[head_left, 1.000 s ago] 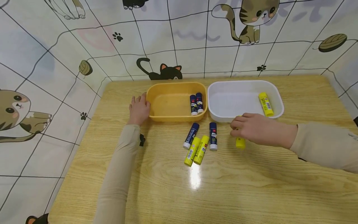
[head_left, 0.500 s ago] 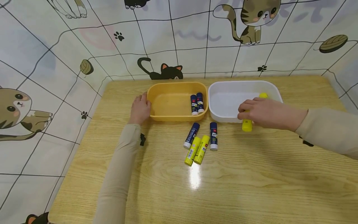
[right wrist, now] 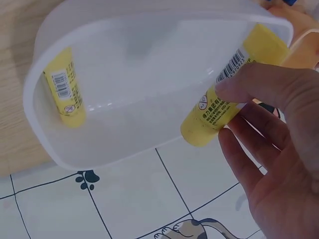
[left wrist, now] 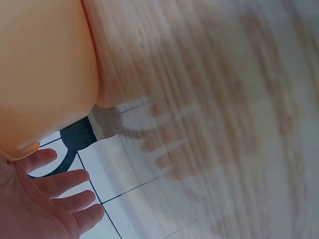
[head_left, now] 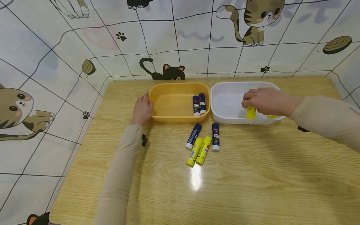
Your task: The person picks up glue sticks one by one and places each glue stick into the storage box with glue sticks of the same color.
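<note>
My right hand (head_left: 267,100) pinches a yellow glue stick (head_left: 251,113) between thumb and fingers over the white bin (head_left: 229,120). In the right wrist view, another yellow glue stick (right wrist: 65,88) lies inside that bin by its end wall. My left hand (head_left: 142,110) rests at the left end of the orange-yellow bin (head_left: 171,104); its fingers extend loosely beside the rim in the left wrist view, and its thumb is hidden there. Two navy glue sticks (head_left: 196,106) lie side by side at the right end of the orange-yellow bin.
On the wooden table (head_left: 253,181) before the bins lie two yellow glue sticks (head_left: 203,151) side by side, with one navy glue stick (head_left: 193,136) above them and another navy glue stick (head_left: 215,137) to the right. A cat-patterned wall (head_left: 194,37) stands behind the bins.
My right hand has carried the yellow glue stick from the table in front of the white bin up and over it. The left hand has stayed at the orange-yellow bin.
</note>
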Tool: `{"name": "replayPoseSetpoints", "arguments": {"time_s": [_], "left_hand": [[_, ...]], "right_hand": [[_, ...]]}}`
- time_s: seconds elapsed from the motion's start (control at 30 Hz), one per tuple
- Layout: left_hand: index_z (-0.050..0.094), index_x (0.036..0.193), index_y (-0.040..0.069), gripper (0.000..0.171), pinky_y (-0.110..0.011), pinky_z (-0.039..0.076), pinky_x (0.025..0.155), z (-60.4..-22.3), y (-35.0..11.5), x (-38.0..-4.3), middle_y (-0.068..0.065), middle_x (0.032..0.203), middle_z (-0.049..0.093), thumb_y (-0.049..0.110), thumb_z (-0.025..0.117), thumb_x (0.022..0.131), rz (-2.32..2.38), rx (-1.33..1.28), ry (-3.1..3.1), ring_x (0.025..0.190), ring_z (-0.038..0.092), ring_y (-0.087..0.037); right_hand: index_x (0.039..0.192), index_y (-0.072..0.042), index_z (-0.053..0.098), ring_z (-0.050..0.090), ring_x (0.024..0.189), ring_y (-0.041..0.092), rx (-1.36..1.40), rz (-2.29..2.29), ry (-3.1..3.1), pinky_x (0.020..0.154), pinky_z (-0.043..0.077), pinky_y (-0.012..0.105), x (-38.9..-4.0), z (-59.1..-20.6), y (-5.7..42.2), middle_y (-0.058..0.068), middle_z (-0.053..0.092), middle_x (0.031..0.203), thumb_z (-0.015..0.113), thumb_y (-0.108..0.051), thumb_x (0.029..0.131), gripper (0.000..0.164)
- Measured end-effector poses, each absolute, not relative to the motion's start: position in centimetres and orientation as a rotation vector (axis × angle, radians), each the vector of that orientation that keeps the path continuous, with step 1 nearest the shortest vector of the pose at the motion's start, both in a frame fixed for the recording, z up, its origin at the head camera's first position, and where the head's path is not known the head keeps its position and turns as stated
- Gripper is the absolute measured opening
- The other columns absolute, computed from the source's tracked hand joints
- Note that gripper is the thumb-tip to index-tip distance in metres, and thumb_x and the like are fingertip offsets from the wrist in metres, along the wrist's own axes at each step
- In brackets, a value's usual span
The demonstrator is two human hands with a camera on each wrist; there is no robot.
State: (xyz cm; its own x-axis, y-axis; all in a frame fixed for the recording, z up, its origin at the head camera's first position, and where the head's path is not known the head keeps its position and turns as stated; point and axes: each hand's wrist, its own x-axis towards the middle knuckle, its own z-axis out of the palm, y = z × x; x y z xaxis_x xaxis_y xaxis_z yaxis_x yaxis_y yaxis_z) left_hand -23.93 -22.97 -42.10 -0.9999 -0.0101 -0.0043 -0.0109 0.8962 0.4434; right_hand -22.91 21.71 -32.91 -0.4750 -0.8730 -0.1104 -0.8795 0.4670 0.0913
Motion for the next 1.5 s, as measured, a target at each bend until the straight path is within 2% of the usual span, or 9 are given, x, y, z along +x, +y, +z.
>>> {"name": "replayPoseSetpoints", "arguments": {"time_s": [0.13, 0.43, 0.73, 0.87, 1.1, 1.27, 1.5], "left_hand": [[0.028, 0.148, -0.001, 0.049, -0.048, 0.019, 0.113, -42.4, -23.0, -23.9, -0.03, 0.144, 0.036, 0.016, 0.031, 0.102, 0.726, -0.013, 3.049, 0.135, 0.028, -0.045], [0.026, 0.15, -0.001, 0.05, -0.044, 0.012, 0.115, -42.7, -23.4, -23.7, -0.028, 0.147, 0.033, 0.016, 0.031, 0.102, 0.758, -0.009, 3.047, 0.138, 0.023, -0.044], [0.027, 0.149, -0.002, 0.05, -0.041, 0.01, 0.115, -42.4, -23.5, -24.1, -0.028, 0.146, 0.035, 0.015, 0.031, 0.102, 0.717, 0.009, 3.066, 0.138, 0.027, -0.042], [0.028, 0.149, -0.002, 0.049, -0.042, 0.01, 0.115, -42.2, -23.3, -24.2, -0.028, 0.146, 0.035, 0.015, 0.031, 0.103, 0.702, 0.008, 3.057, 0.138, 0.027, -0.041], [0.028, 0.149, -0.002, 0.049, -0.043, 0.011, 0.115, -42.0, -23.2, -24.2, -0.028, 0.146, 0.036, 0.014, 0.031, 0.103, 0.696, 0.012, 3.055, 0.138, 0.027, -0.042], [0.027, 0.149, -0.001, 0.049, -0.044, 0.011, 0.115, -41.9, -23.1, -24.1, -0.028, 0.146, 0.036, 0.016, 0.031, 0.103, 0.699, -0.008, 3.046, 0.138, 0.025, -0.042], [0.025, 0.151, 0.001, 0.051, -0.044, 0.011, 0.115, -42.1, -23.2, -24.0, -0.028, 0.147, 0.034, 0.017, 0.03, 0.103, 0.697, -0.03, 3.032, 0.139, 0.023, -0.042]], "right_hand": [[0.089, -0.012, 0.063, 0.056, 0.091, 0.027, -1.546, 0.25, 2.627, 0.069, 0.051, 0.039, -23.9, -33.3, 21.6, 0.009, 0.062, 0.102, 0.072, 0.016, 0.072, 0.034], [0.089, -0.013, 0.065, 0.05, 0.079, 0.022, -1.466, 0.37, 2.553, 0.065, 0.05, 0.036, -25.5, -34.5, 21.6, 0.004, 0.059, 0.091, 0.079, 0.009, 0.071, 0.032], [0.084, -0.013, 0.064, 0.044, 0.073, 0.019, -1.434, 0.402, 2.464, 0.062, 0.044, 0.033, -27.1, -36.5, 22.2, 0.0, 0.052, 0.081, 0.08, 0.006, 0.071, 0.028], [0.082, -0.013, 0.061, 0.043, 0.073, 0.019, -1.421, 0.417, 2.439, 0.063, 0.042, 0.034, -27.6, -37.5, 22.8, -0.001, 0.05, 0.078, 0.081, 0.005, 0.07, 0.029], [0.082, -0.013, 0.057, 0.044, 0.074, 0.021, -1.427, 0.384, 2.445, 0.064, 0.043, 0.036, -27.8, -38.2, 23.7, -0.001, 0.05, 0.078, 0.077, 0.001, 0.077, 0.024], [0.083, -0.012, 0.057, 0.044, 0.074, 0.021, -1.415, 0.342, 2.445, 0.064, 0.043, 0.036, -27.8, -38.3, 24.3, 0.0, 0.049, 0.078, 0.075, 0.003, 0.078, 0.024], [0.085, -0.012, 0.057, 0.044, 0.075, 0.022, -1.398, 0.331, 2.439, 0.063, 0.044, 0.036, -27.7, -38.2, 24.6, 0.0, 0.049, 0.079, 0.077, 0.006, 0.074, 0.029]]}}
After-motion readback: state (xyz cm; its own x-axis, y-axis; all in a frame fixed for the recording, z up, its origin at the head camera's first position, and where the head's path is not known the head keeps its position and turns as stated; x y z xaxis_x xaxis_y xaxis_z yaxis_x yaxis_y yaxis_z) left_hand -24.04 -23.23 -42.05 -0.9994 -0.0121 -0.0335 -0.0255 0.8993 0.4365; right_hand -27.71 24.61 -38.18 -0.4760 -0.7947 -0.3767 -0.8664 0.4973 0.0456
